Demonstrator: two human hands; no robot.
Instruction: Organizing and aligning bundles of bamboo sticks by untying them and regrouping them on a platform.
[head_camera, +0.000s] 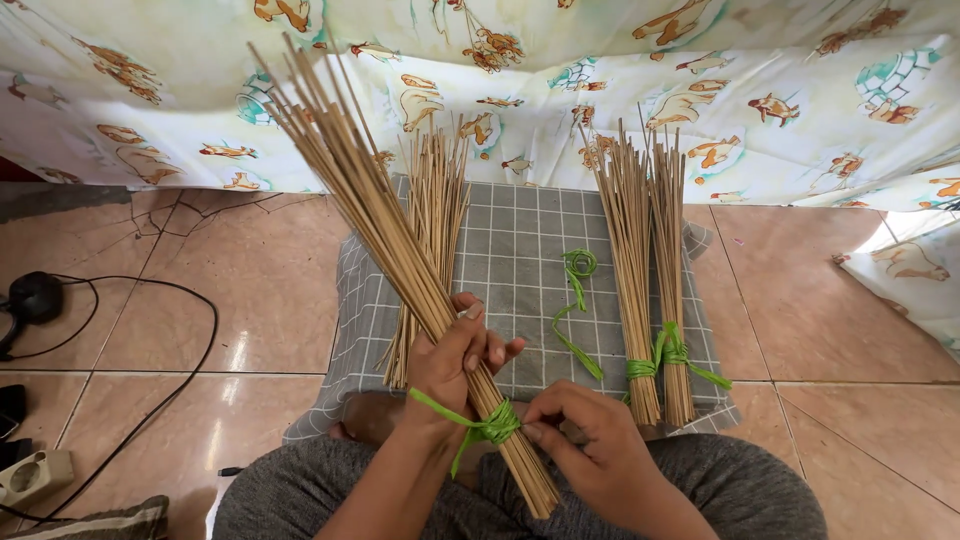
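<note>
My left hand (455, 365) grips a bundle of thin tan sticks (385, 230) that slants up toward the left. A green plastic strap (488, 427) is wound around the bundle near its lower end. My right hand (585, 440) pinches that strap at the knot, fingers closed on it. A loose pile of sticks (432, 215) lies on the grey checked cloth (520, 250) just behind the held bundle. Two tied bundles (645, 260) rest on the cloth's right side, bound with green strap (660, 355).
A loose green strap (577, 300) lies on the cloth's middle. A patterned sheet (600, 80) hangs along the back. Black cables (150, 300), a charger and a white socket strip (35, 475) lie on the tiled floor at left. My knees in grey trousers (740, 490) fill the bottom.
</note>
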